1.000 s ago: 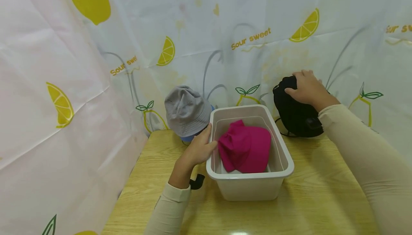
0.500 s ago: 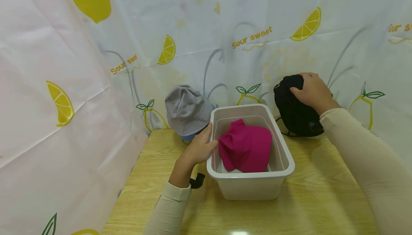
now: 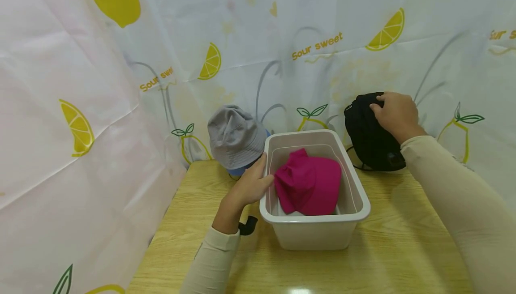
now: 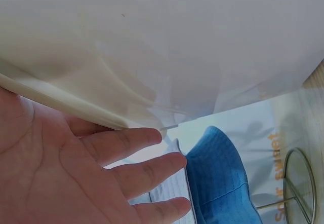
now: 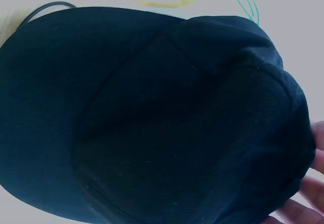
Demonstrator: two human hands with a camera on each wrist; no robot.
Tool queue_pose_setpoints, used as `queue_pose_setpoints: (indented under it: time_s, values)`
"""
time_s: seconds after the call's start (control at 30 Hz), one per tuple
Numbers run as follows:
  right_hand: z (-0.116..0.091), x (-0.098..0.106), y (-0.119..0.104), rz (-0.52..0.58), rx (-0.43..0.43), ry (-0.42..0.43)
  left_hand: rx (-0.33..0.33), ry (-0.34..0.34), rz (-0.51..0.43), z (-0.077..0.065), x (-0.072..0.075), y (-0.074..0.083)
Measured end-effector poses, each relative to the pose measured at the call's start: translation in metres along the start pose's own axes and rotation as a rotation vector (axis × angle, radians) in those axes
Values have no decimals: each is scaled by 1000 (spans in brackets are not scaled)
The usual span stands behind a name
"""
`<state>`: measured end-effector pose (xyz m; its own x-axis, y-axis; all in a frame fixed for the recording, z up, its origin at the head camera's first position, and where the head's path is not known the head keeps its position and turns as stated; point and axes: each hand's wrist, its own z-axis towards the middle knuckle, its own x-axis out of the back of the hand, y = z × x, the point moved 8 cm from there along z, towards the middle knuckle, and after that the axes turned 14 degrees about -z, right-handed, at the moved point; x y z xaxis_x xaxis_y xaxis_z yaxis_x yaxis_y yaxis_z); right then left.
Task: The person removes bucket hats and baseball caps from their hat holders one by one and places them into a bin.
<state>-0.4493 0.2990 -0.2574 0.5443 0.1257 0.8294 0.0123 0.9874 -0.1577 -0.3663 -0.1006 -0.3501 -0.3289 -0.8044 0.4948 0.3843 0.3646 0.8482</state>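
My left hand (image 3: 251,185) holds the left rim of a pale grey plastic bin (image 3: 312,236), thumb over the edge and fingers outside. In the left wrist view those fingers (image 4: 149,176) extend beneath the rim. A magenta cap (image 3: 312,184) lies inside the bin, its brim to the right. At the back right my right hand (image 3: 397,112) pinches the top of a black cap (image 3: 368,137), thumb in front. The right wrist view shows this cap (image 5: 167,117) close up, with fingertips (image 5: 298,213) at its right edge; the thumb is hidden there.
A grey bucket hat (image 3: 234,135) sits over a blue hat (image 4: 217,178) behind the bin's left side. A wire stand (image 4: 301,183) shows near the blue hat. All rest on a wooden table (image 3: 193,195) against a lemon-print cloth (image 3: 250,25).
My right hand has shifted slightly right along the top of the black cap, and its thumb and fingers have drawn together. The left hand stays on the bin's rim.
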Motion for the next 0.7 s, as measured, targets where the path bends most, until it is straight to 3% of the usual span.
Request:
queue_pose_setpoints:
  time_s: [0.33, 0.7]
  values:
    - [0, 9, -6, -15, -21, 71, -1, 4, 22, 0, 1, 2]
    - [-4, 12, -5, -7, -38, 83, -7, 12, 44, 0, 0, 0]
